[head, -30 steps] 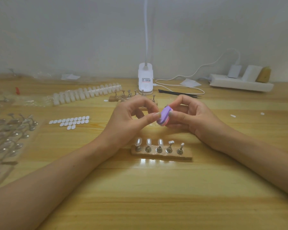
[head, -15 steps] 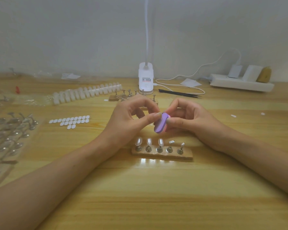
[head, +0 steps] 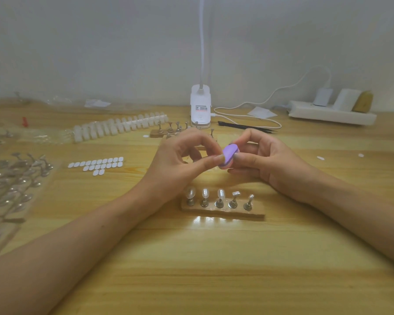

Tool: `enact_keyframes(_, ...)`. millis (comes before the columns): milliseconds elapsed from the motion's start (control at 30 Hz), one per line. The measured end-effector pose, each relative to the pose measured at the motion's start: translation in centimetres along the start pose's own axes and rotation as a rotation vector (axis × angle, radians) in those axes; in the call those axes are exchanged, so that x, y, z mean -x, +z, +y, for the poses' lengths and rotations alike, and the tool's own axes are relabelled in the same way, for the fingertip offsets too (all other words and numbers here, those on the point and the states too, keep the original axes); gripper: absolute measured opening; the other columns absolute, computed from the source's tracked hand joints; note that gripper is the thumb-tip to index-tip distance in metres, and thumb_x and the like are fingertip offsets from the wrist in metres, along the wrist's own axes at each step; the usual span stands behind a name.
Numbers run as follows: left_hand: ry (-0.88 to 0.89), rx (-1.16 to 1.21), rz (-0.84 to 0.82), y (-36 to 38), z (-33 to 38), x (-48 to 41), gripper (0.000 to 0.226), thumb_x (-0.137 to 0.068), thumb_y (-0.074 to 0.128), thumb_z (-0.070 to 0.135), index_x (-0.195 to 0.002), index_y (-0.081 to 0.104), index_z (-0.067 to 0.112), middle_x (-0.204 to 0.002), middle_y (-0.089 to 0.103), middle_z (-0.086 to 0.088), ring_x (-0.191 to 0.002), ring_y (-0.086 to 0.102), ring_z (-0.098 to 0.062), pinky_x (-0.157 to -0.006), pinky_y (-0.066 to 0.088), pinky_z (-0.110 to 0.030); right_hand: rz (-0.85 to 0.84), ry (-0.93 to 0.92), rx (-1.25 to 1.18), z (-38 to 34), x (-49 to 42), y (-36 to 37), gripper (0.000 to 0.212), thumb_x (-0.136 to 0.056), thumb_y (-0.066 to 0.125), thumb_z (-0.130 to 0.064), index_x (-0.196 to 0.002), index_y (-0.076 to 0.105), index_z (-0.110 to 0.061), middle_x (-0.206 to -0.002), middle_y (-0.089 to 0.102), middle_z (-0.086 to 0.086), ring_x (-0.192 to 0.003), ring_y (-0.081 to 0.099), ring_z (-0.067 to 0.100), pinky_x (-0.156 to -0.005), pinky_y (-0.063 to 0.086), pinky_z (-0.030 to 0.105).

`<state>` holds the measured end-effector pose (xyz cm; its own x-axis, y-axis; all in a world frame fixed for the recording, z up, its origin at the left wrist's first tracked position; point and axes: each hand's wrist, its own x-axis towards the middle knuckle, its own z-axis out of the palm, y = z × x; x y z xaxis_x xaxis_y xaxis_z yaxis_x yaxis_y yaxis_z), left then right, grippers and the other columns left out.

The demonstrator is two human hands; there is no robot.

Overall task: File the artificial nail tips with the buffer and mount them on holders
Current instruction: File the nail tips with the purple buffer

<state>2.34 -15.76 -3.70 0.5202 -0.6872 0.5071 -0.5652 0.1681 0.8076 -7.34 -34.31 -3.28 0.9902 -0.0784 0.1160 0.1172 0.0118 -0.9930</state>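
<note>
Purple, oval and soft-looking, with a pink layer along its lower edge, the buffer [head: 229,154] was held above the table's centre, just beyond the wooden strip [head: 223,214] of holders [head: 219,202]. The right hand [head: 266,164] clamped it between thumb and curled fingers, apparently tilting its flat face toward the left hand [head: 175,164]. That hand's thumb and forefinger were pinched together against the face, seemingly pressing a nail tip there for filing, though the tip was too small to make out; the three left holders carried glossy pale tips.
</note>
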Motion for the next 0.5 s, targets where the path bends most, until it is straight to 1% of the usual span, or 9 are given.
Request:
enact_keyframes(100, 0.0, 0.031, 0.031, -0.11, -0.12, -0.09, 0.008, -0.086, 0.073, 0.01, -0.081, 0.067, 0.012, -0.085, 0.065, 0.006, -0.079, 0.059, -0.008, -0.071, 0.046, -0.025, -0.049, -0.007, 0.048, -0.07, 0.1, 0.18, 0.019, -0.083, 0.074, -0.017, -0.095, 0.059, -0.015, -0.1, 0.075, 0.014, -0.093, 0.074, 0.025, -0.082, 0.059, 0.033)
enact_keyframes(167, 0.004, 0.018, 0.03, -0.1, -0.13, -0.13, 0.01, -0.085, 0.074, 0.009, -0.079, 0.067, 0.015, -0.084, 0.064, 0.008, -0.076, 0.058, -0.005, -0.07, 0.045, -0.021, -0.066, -0.03, 0.037, -0.02, 0.15, 0.34, 0.017, -0.084, 0.073, -0.016, -0.094, 0.06, -0.015, -0.099, 0.075, 0.014, -0.092, 0.074, 0.025, -0.081, 0.059, 0.032)
enact_keyframes(233, 0.006, 0.006, 0.033, -0.04, -0.13, -0.12, 0.011, -0.084, 0.075, 0.009, -0.079, 0.068, 0.015, -0.085, 0.064, 0.005, -0.074, 0.057, -0.004, -0.069, 0.044, -0.019, 0.0, -0.045, -0.02, 0.01, 0.15, 0.3, 0.017, -0.083, 0.07, -0.013, -0.095, 0.059, -0.012, -0.098, 0.075, 0.012, -0.09, 0.074, 0.023, -0.08, 0.058, 0.03)
enact_keyframes(267, 0.006, 0.003, 0.035, -0.03, -0.13, -0.11, 0.01, -0.084, 0.076, 0.01, -0.079, 0.068, 0.014, -0.085, 0.064, 0.004, -0.073, 0.057, -0.004, -0.069, 0.044, -0.018, 0.004, -0.044, -0.026, -0.02, 0.17, 0.28, 0.017, -0.083, 0.07, -0.013, -0.095, 0.059, -0.012, -0.098, 0.075, 0.011, -0.09, 0.074, 0.023, -0.08, 0.058, 0.03)
enact_keyframes(367, 0.017, -0.012, 0.036, -0.01, -0.09, -0.11, 0.01, -0.083, 0.076, 0.011, -0.078, 0.069, 0.015, -0.084, 0.062, 0.01, -0.073, 0.057, -0.004, -0.067, 0.044, -0.017, -0.108, -0.045, 0.044, -0.12, 0.23, 0.5, 0.015, -0.086, 0.07, -0.014, -0.095, 0.059, -0.013, -0.1, 0.075, 0.012, -0.091, 0.073, 0.024, -0.081, 0.056, 0.028)
enact_keyframes(400, 0.016, -0.007, 0.041, -0.02, -0.1, -0.13, 0.009, -0.083, 0.076, 0.012, -0.078, 0.069, 0.015, -0.084, 0.062, 0.009, -0.073, 0.057, -0.004, -0.068, 0.044, -0.017, -0.095, -0.048, 0.036, -0.11, 0.24, 0.53, 0.015, -0.085, 0.07, -0.014, -0.096, 0.058, -0.013, -0.099, 0.076, 0.012, -0.091, 0.074, 0.024, -0.081, 0.056, 0.028)
enact_keyframes(467, 0.017, 0.005, 0.052, -0.1, -0.13, -0.15, 0.009, -0.083, 0.076, 0.011, -0.079, 0.069, 0.014, -0.085, 0.063, 0.006, -0.073, 0.057, -0.004, -0.068, 0.044, -0.018, -0.014, -0.045, -0.016, -0.1, 0.22, 0.4, 0.017, -0.084, 0.069, -0.013, -0.096, 0.057, -0.011, -0.098, 0.076, 0.011, -0.09, 0.074, 0.023, -0.081, 0.057, 0.029)
enact_keyframes(500, 0.022, 0.001, 0.054, -0.11, -0.12, -0.12, 0.009, -0.083, 0.076, 0.01, -0.079, 0.069, 0.014, -0.085, 0.063, 0.006, -0.074, 0.057, -0.004, -0.068, 0.045, -0.018, -0.012, -0.045, -0.015, -0.08, 0.21, 0.39, 0.017, -0.084, 0.069, -0.013, -0.097, 0.057, -0.011, -0.098, 0.076, 0.011, -0.09, 0.074, 0.023, -0.081, 0.057, 0.029)
